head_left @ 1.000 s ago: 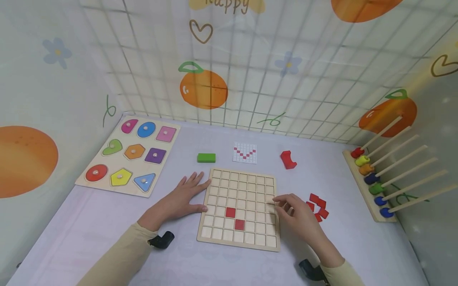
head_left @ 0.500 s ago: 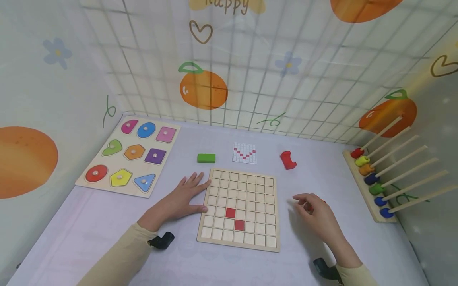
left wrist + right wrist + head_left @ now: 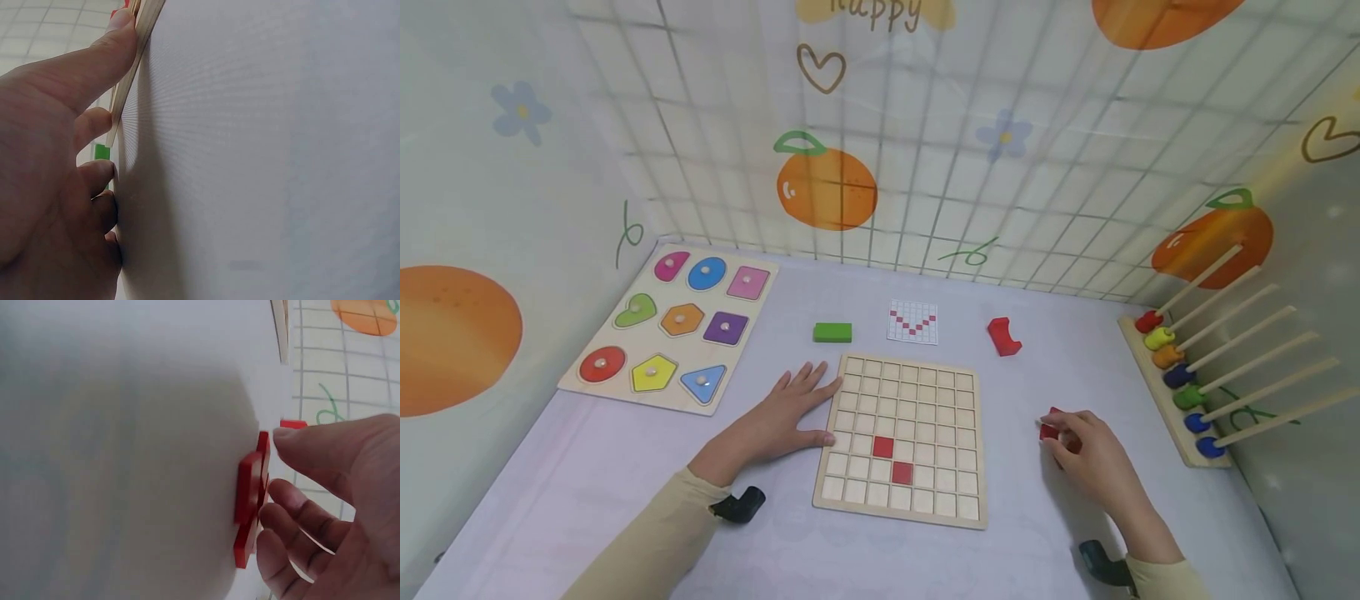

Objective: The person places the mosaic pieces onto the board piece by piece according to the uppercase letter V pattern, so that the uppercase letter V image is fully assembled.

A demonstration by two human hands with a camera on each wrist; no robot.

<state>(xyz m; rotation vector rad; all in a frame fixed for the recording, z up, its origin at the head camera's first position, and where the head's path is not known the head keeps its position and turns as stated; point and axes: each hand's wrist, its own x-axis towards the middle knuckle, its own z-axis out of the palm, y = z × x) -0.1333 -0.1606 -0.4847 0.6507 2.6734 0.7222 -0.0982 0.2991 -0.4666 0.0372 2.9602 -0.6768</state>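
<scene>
My left hand lies with fingers spread at the left edge of a wooden grid board, its thumb and index finger touching the frame. Two red square tiles sit in the board's cells, one tile up and left of the other tile. Right of the board, my right hand hovers over a small group of loose red tiles, which it partly hides in the head view. Thumb and fingers stand apart in the right wrist view, and no tile is visibly held between them.
Behind the board lie a green block, a pattern card with a red V, and a red curved block. A shape puzzle board is at left. A peg rack with coloured beads stands at right.
My right hand has moved right, from the board's right edge to the loose red tiles. The left hand, the board and its two red tiles have stayed put.
</scene>
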